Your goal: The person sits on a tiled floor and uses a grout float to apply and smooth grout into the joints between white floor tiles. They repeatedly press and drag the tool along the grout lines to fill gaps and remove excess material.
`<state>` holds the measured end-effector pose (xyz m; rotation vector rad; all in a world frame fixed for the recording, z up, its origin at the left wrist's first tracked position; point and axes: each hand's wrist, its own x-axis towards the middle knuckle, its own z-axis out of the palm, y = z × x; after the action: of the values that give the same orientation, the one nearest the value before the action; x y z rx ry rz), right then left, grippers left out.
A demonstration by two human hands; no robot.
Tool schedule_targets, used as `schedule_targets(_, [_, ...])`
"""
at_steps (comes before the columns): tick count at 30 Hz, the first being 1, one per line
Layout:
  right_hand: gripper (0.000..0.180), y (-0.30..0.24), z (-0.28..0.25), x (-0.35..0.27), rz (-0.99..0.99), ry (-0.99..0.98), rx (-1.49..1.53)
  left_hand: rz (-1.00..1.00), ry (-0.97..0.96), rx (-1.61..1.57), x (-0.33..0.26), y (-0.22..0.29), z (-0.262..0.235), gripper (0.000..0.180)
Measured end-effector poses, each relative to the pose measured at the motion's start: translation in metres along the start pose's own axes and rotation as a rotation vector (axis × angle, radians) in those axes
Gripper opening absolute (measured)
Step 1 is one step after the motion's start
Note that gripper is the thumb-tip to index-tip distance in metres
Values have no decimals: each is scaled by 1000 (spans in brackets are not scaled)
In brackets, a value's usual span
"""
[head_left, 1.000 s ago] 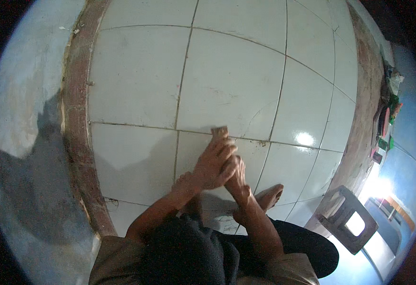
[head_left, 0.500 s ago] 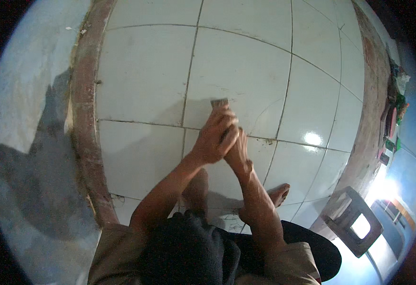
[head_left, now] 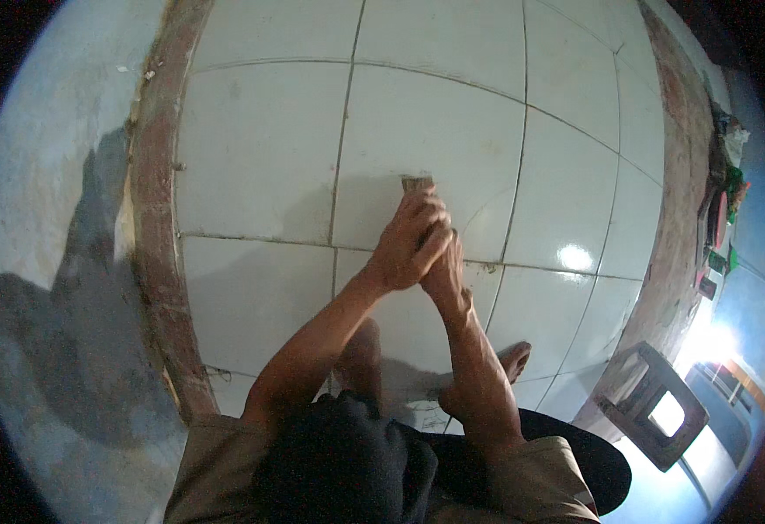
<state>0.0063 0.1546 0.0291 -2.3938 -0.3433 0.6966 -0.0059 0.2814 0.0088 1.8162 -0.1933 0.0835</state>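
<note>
Low over a white floor tile (head_left: 439, 122), both my hands are stacked on one flat scraper (head_left: 417, 183). Its wide brownish end sticks out beyond my fingers and appears to touch the tile. My left hand (head_left: 405, 244) is in front, closed with fingers curled over the tool. Behind and partly under it, my right hand (head_left: 445, 269) is also closed around the back part. The handle is hidden in my grip. Faint dark marks lie on the tile just past the blade.
A bluish wall (head_left: 50, 218) with a reddish-brown base strip (head_left: 159, 175) runs along the left. To the right are a dark plastic stool (head_left: 657, 406) and a cluster of colourful items (head_left: 727, 192) by a brown border. My bare foot (head_left: 513, 360) rests on the tiles.
Both hands have pushed the scraper forward across the tile, away from my body, and its blade now reaches the faint marks. The view has shifted slightly.
</note>
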Motion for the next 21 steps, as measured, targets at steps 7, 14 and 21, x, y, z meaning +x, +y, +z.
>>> schedule_targets(7, [25,35,44,-80,144,45,92,-23,-14,10,-72,18,34,33])
schedule_targets(14, [20,25,-1,-1,-111,174,55,106,-26,27,6,-10,22,24])
schedule_targets(21, [38,44,42,-70,-38,253,-10,9,-70,26,-42,17,35,30])
